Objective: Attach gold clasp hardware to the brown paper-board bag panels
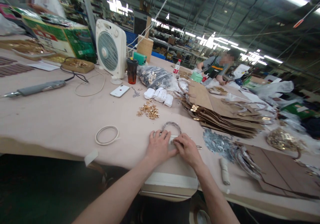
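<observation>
At the table's front edge lies a pale panel [170, 180] that hangs over the edge, with a plastic-wrapped curved handle [172, 123] at its far side. My left hand [160, 145] lies on the panel beside the handle, fingers spread. My right hand [186, 148] is pinched close to it, over the panel; what it pinches is too small to make out. A small metal piece [199, 147] sticks out to the right of my right hand. Beyond the handle sits a pile of gold hardware [148, 110]. Grey metal plates [217, 140] lie to the right.
A roll of tape [107, 135], a phone [120, 90], a fan [111, 48] and a grey tool [41, 87] are on the left. Stacked brown panels [220, 110], more brown panels [282, 170] and a small roll [224, 171] lie right. Another person [217, 65] is farther back.
</observation>
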A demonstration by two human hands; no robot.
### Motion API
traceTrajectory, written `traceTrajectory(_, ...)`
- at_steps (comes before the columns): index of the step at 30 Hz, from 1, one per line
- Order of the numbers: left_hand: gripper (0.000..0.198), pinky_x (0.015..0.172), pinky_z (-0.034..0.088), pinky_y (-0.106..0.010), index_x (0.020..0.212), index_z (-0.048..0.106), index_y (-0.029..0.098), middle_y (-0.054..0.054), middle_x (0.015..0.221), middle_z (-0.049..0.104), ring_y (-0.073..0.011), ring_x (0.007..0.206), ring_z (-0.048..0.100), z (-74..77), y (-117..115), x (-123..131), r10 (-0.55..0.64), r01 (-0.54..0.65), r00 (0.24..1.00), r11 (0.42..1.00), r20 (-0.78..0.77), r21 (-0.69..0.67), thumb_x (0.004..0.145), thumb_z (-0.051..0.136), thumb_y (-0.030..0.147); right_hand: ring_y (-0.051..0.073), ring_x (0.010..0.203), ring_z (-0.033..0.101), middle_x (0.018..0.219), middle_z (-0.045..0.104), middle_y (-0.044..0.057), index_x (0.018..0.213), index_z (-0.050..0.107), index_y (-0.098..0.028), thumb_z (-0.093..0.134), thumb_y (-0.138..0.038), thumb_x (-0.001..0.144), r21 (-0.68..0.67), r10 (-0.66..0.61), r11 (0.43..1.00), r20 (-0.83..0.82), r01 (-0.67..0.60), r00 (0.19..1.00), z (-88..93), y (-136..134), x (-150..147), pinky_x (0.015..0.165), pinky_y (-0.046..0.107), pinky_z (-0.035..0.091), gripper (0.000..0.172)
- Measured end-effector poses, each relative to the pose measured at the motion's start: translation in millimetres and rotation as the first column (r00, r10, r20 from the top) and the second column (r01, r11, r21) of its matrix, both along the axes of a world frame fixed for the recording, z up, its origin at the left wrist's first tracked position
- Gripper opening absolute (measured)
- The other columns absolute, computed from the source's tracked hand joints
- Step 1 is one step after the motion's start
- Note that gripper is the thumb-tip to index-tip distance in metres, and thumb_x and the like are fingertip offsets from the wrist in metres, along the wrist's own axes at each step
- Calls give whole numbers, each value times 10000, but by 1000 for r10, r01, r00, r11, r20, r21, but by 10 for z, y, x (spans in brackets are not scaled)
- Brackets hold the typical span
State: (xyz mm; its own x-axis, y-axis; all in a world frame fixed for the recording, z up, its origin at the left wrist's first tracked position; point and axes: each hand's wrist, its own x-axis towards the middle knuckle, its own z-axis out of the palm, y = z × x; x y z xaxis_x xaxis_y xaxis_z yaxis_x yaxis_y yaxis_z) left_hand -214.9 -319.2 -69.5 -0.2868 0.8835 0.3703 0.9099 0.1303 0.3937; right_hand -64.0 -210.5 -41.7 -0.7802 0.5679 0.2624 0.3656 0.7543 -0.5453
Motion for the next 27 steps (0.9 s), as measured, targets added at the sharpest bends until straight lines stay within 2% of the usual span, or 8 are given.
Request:
traceTrajectory(8, 773, 1183, 285, -587, 1478, 530, 252, -95, 1440, 612, -360, 1343, 458, 6, 2, 1, 0, 0, 1000, 1000, 11, -5, 860, 645, 700, 193, 924, 661, 953, 693, 25, 920, 746, -257, 623, -208, 942, -31, 21, 999, 149, -17, 989, 170, 83, -82, 864, 326, 484, 135)
traceTrajectory(13, 747, 1188, 283, -579, 1447, 558, 245, -86, 1451, 608, -357, 1343, 462, 12, -1, 2, -10, 10, 1000, 1000, 4, 1, 881, 599, 729, 189, 895, 652, 1019, 696, 26, 979, 742, -275, 669, -253, 913, 24, -75, 997, 234, 71, 969, 181, 111, -113, 810, 322, 465, 102)
traceTrajectory(16, 756, 1186, 284, -584, 1455, 555, 254, -91, 1449, 612, -362, 1346, 468, 22, -3, 11, 1, -1, 1000, 1000, -1, 2, 879, 594, 742, 183, 877, 643, 1004, 688, 30, 1028, 721, -254, 700, -238, 870, -44, -89, 994, 198, 99, 976, 140, 161, -123, 810, 317, 473, 160)
traceTrajectory(20, 760, 1176, 301, -585, 1463, 555, 250, -93, 1435, 628, -359, 1330, 489, 51, -6, 29, 0, 0, 1000, 1000, -7, 6, 883, 593, 740, 170, 827, 619, 924, 663, 16, 920, 735, -241, 693, -222, 869, -128, -62, 988, 149, 81, 987, 94, 177, -110, 786, 306, 477, 69)
traceTrajectory(24, 710, 1167, 313, -590, 1479, 557, 256, -100, 1460, 618, -369, 1330, 497, 81, 1, 50, -3, 3, 999, 1000, -33, -4, 902, 619, 666, 185, 886, 619, 966, 659, 35, 947, 736, -248, 652, -229, 926, -101, -107, 989, -23, 104, 994, 35, 22, -22, 837, 323, 498, 88)
traceTrajectory(27, 666, 1170, 314, -569, 1489, 553, 261, -100, 1474, 612, -367, 1340, 495, 90, 28, 62, -11, 9, 998, 1000, -55, -25, 919, 626, 598, 206, 1016, 632, 1077, 671, 61, 1088, 735, -270, 617, -241, 972, -72, -110, 993, -183, 98, 977, -32, -138, 98, 940, 353, 512, 168)
